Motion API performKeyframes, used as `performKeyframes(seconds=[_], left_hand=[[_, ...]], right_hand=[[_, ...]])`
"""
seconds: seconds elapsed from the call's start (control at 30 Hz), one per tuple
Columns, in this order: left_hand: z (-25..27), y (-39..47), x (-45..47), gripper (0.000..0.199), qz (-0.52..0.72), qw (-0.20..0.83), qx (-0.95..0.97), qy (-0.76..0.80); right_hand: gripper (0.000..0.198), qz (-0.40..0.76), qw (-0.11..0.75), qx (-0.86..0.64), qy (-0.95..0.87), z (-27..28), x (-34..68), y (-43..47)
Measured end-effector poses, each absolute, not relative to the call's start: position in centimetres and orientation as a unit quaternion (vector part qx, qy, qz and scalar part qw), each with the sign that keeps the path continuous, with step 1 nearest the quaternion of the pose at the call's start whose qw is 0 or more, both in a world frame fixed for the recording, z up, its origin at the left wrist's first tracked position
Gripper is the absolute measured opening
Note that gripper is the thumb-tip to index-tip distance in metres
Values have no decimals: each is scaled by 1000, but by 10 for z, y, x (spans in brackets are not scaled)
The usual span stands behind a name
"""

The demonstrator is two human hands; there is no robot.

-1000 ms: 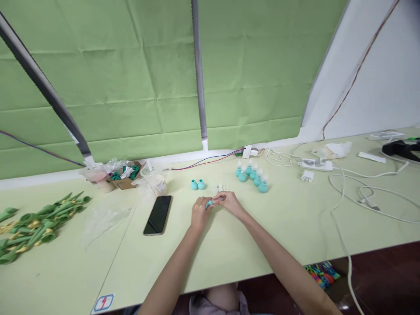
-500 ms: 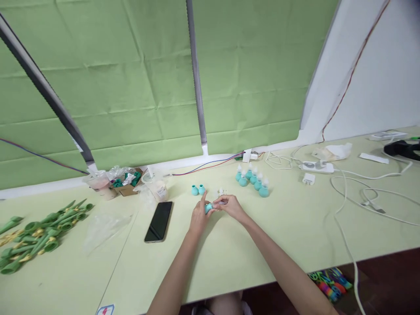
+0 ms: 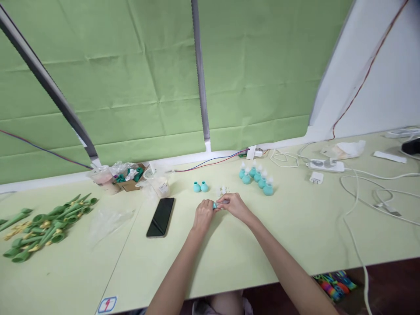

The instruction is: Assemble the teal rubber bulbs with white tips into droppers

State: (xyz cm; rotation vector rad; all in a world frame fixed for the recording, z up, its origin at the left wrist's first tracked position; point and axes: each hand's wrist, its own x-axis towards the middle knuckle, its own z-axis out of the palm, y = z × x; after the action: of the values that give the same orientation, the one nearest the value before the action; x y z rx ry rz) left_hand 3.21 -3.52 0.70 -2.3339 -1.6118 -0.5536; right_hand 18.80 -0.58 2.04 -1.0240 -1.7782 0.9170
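My left hand (image 3: 204, 214) is wrapped round a small turquoise bulb-shaped pot (image 3: 215, 205), so that only its mouth end shows. From the right, my right hand (image 3: 234, 205) pinches a whitish translucent piece (image 3: 224, 202) at the pot's mouth; the fingers hide how far it sits inside. Just beyond the hands lie a few small white pieces (image 3: 223, 190). Two open turquoise pots (image 3: 200, 187) stand behind my left hand. To the right, several turquoise pots with white translucent tops (image 3: 262, 180) stand grouped in rows.
A black phone (image 3: 160, 217) lies left of my hands. Farther left are green and yellow plastic parts (image 3: 49, 227), a clear bag (image 3: 110, 223), a small cardboard box (image 3: 133, 183) and cups (image 3: 106, 181). White cables and a power strip (image 3: 324, 165) spread across the right side.
My left hand's fingers, one of them stretched out before, have curled over the pot and cover more of it. My right hand keeps its pinch at the mouth. The view has shifted slightly.
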Motion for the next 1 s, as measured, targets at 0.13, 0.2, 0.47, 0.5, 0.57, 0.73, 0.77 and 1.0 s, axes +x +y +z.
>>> performKeyframes(seconds=[0.13,0.2,0.47,0.5,0.57,0.73,0.77,1.0], left_hand=[[10,-35,30,26,-142,181,-821,-522],[11,-36,30,27,-125,194,-829,-510],[5,-29,27,26,-169,90,-828,-526],[5,-28,26,26,-196,50,-826,-526],[5,-26,22,28,-280,-48,-803,-524],[13,-26,14,49,-515,-296,-635,-493],[14,-27,15,54,-544,-335,-601,-481],[-2,-33,37,67,-546,-447,-565,-427]], right_hand=[[8,362,417,-414,-724,23,190,-7],[8,360,407,-413,-731,24,189,-8],[11,383,415,-422,-709,15,182,-7],[14,382,410,-419,-714,16,185,-6],[30,379,411,-411,-720,23,194,-3],[53,332,474,-420,-699,35,209,3],[52,312,469,-415,-714,33,206,2],[42,312,442,-383,-749,4,166,-8]])
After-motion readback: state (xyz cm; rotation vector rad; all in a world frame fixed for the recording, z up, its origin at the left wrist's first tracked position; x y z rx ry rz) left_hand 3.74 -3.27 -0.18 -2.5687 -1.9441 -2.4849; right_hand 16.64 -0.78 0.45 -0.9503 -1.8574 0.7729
